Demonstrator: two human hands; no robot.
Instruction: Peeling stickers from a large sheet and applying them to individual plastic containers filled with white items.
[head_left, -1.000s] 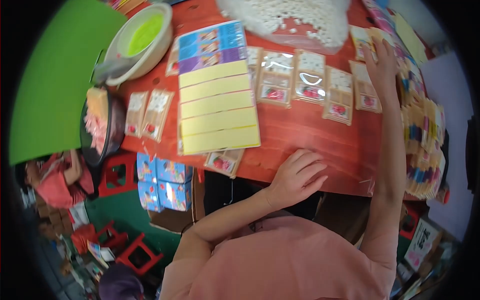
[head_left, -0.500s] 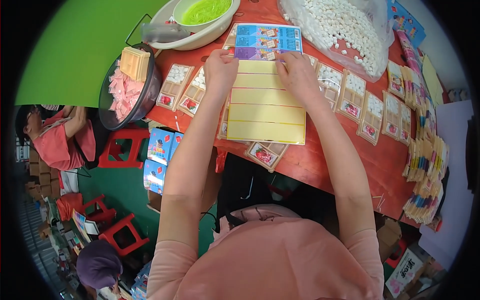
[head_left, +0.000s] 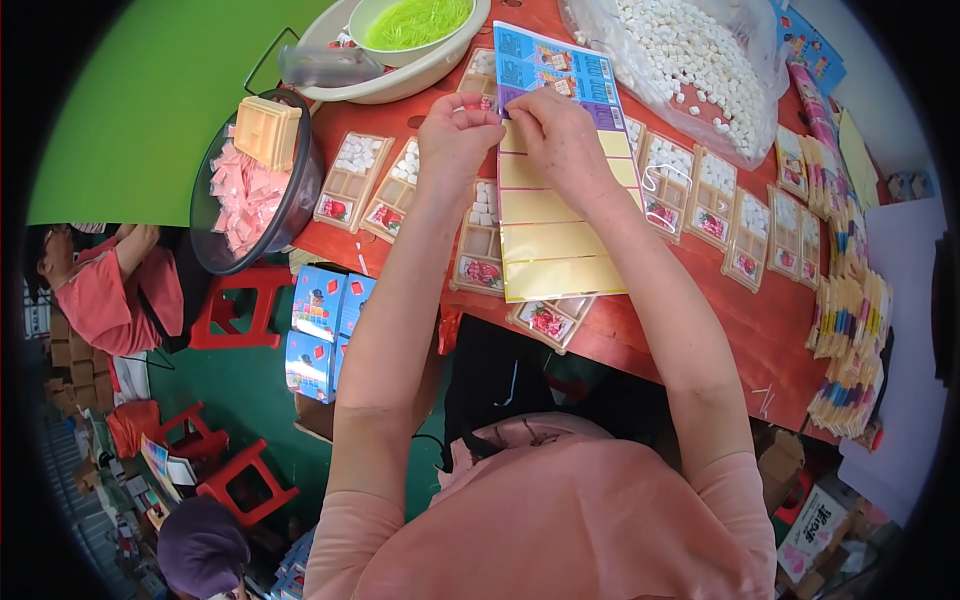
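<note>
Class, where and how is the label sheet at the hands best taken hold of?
Probably pinch the label sheet by its near edge, coming from the near side: it is thin and nearly flat, the left hand and right hand are farther up, leaving that edge free, and a compartment tray juts from beneath it.

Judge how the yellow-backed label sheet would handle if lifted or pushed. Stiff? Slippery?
The label sheet is probably flexible but not limp: it lies fairly flat over the tray poking out under its lower edge. It looks thin, so likely light for its breadth. Its lower strips shine, so it may slide easily if pushed.
</note>
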